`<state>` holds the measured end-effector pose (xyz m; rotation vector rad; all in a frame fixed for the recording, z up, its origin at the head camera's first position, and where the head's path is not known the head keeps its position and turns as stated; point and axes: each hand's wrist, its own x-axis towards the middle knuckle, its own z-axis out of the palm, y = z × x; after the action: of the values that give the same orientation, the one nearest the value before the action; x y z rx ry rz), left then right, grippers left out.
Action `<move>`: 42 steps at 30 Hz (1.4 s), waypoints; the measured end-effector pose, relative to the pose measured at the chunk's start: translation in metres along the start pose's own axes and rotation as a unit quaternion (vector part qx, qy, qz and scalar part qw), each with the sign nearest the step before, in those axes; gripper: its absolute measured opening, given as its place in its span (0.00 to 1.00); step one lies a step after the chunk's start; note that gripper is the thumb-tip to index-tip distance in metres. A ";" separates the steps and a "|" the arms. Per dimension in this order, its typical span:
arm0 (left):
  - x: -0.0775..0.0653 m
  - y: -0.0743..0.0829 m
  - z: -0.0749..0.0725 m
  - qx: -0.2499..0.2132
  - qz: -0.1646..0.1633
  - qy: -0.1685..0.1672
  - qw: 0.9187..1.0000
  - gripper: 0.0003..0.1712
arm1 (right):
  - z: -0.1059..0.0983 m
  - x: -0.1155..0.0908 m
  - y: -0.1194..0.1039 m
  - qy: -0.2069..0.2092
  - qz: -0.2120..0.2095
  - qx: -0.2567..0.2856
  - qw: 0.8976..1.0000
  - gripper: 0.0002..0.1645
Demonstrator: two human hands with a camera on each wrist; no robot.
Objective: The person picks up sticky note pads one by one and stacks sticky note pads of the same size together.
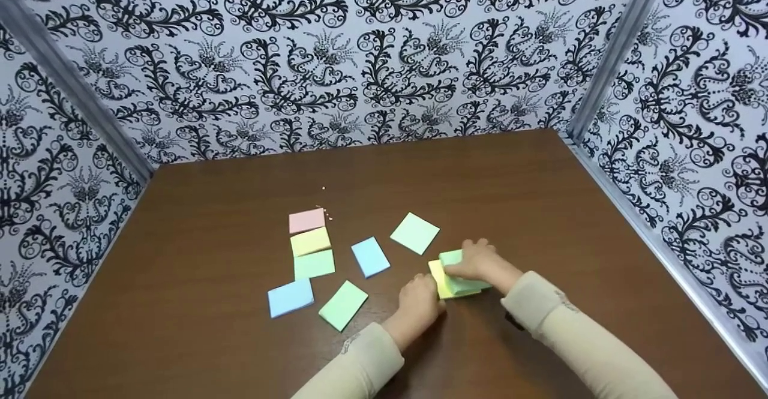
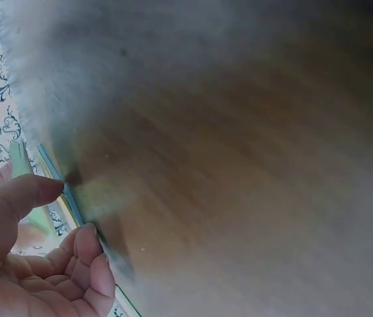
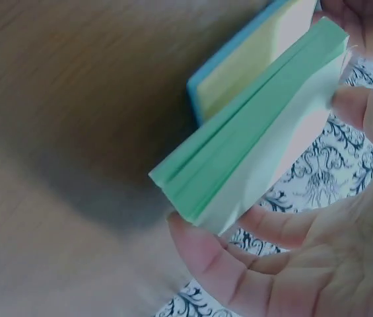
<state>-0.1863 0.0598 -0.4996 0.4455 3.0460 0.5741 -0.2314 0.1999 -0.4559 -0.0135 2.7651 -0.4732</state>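
My right hand [image 1: 485,262] holds the green note pads [image 3: 239,135], which may slide crooked if my left hand [image 1: 418,299], pinching the yellow-and-blue pile [image 3: 249,79] beside, pushes unevenly.

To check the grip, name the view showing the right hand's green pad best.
Right wrist: the green pad is large, its layered edge plain. Head shows its top, partly covered by the right hand; left wrist, apparently just slivers.
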 end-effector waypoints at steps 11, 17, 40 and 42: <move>0.000 0.000 -0.001 0.009 -0.010 -0.010 1.000 0.18 | 0.016 0.006 -0.018 0.019 -0.009 -0.012 1.000 0.43; -0.003 0.000 -0.004 0.007 0.016 0.011 1.000 0.20 | 0.010 0.005 -0.018 -0.002 -0.006 -0.019 1.000 0.47; -0.002 -0.003 -0.002 -0.006 0.022 -0.005 1.000 0.13 | 0.005 0.009 -0.006 -0.051 -0.041 -0.041 0.997 0.39; -0.002 -0.003 -0.002 -0.007 0.020 -0.007 1.000 0.13 | 0.005 0.008 -0.006 -0.047 -0.044 -0.039 0.997 0.38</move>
<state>-0.1853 0.0561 -0.4990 0.5079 3.0251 0.5909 -0.2376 0.1919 -0.4606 -0.1732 2.6963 -0.3754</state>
